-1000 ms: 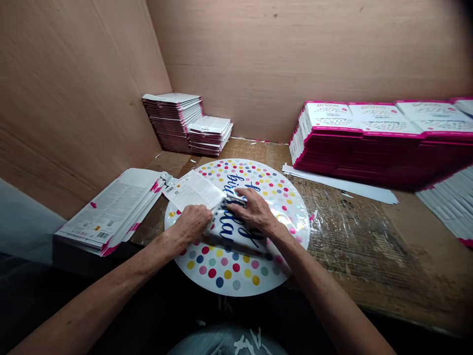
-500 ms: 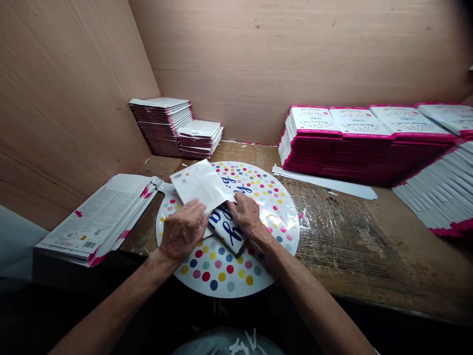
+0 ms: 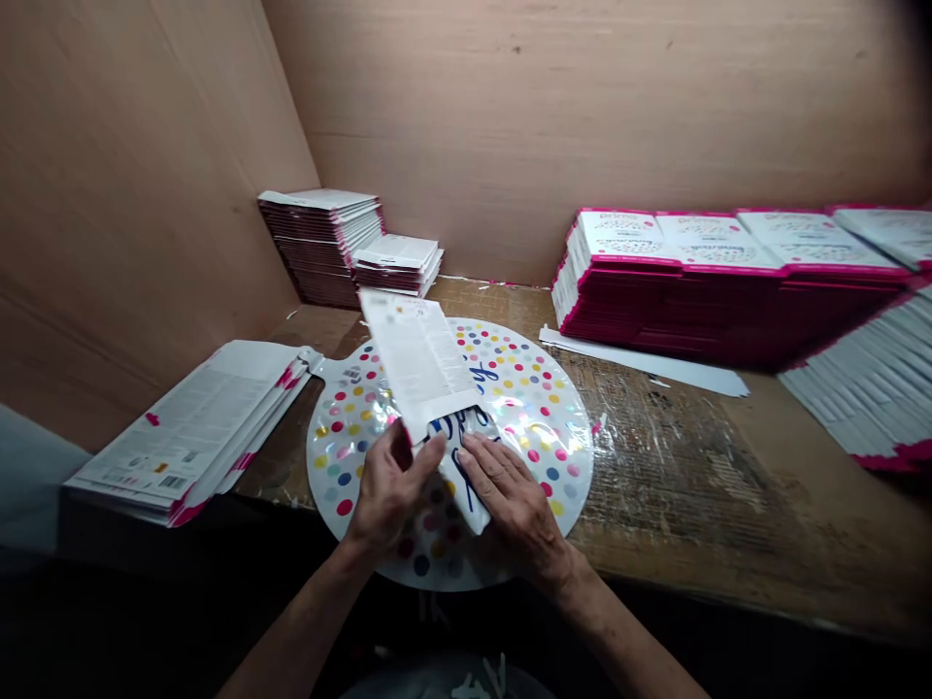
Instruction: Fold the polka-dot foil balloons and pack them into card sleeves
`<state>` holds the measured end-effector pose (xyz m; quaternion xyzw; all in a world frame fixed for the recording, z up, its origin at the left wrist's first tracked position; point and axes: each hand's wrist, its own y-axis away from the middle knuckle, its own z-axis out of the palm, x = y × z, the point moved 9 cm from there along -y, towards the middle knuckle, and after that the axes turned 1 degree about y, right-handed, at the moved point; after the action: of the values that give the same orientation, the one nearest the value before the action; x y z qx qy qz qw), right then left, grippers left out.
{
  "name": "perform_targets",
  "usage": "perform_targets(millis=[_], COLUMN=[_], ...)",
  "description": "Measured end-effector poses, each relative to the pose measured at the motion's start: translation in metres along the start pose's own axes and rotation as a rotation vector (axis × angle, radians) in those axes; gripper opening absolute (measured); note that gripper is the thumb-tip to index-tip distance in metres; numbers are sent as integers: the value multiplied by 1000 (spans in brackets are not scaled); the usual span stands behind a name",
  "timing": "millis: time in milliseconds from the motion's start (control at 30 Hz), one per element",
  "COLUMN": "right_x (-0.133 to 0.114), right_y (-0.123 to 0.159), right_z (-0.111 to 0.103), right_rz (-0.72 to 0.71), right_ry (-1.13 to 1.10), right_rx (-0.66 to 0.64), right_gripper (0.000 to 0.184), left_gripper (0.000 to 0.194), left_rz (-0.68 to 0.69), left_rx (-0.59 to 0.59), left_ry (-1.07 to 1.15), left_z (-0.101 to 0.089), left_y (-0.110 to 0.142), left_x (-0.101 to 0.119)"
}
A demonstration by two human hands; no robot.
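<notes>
My left hand (image 3: 397, 485) is closed around the lower left edge of a white printed paper envelope (image 3: 422, 349), which is tilted up and away from me. A folded foil balloon (image 3: 466, 476) with dark blue lettering sits partly inside the envelope's open end, its near part sticking out. With fingers together, my right hand (image 3: 510, 490) grips this folded balloon from the right side. Beneath both hands a flat round foil balloon (image 3: 546, 408) with coloured dots lies on the bench, its tail pointing left. Its middle is largely hidden by the envelope and hands.
More white envelopes (image 3: 196, 417) lie stacked at the left edge. Two further stacks (image 3: 320, 243) stand in the back left corner. Rows of pink-edged packets (image 3: 699, 282) line the back right, with a white paper strip (image 3: 648, 364) before them. Wooden panels (image 3: 510, 126) enclose the bench.
The envelope has lifted off the round balloon and turned more upright, its open end now over the folded balloon. My left hand shifted to its lower edge; my right hand moved nearer me.
</notes>
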<state>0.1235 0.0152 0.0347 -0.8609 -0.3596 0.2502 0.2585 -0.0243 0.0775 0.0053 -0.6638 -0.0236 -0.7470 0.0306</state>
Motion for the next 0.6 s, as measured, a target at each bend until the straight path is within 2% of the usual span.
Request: perform_targets(millis=[67, 167, 233, 333, 400, 533, 600], right_x=[-3, -8, -13, -18, -15, 5, 12], right_y=[5, 1, -3, -14, -25, -34, -33], right_z=[-6, -7, -6, 4, 17, 51, 53], right_rz=[-37, -106, -140, -105, 11, 369, 486], right_ry=[-48, -90, -66, 5, 43, 60, 74], right_rx=[28, -18, -29, -12, -34, -225, -256], right_gripper=[62, 57, 52, 45, 43, 45, 50], left_gripper=[90, 118, 123, 112, 103, 95, 93], left_rz=[-45, -77, -89, -105, -126, -266, -374], left_rx=[-138, -147, -152, -189, -200, -211, -211], left_ry=[45, -7, -21, 82, 192, 372, 448], left_z=[12, 15, 20, 32, 39, 55, 64], left_y=[4, -3, -9, -9, -4, 11, 16], left_x=[2, 2, -2, -8, -13, -30, -38])
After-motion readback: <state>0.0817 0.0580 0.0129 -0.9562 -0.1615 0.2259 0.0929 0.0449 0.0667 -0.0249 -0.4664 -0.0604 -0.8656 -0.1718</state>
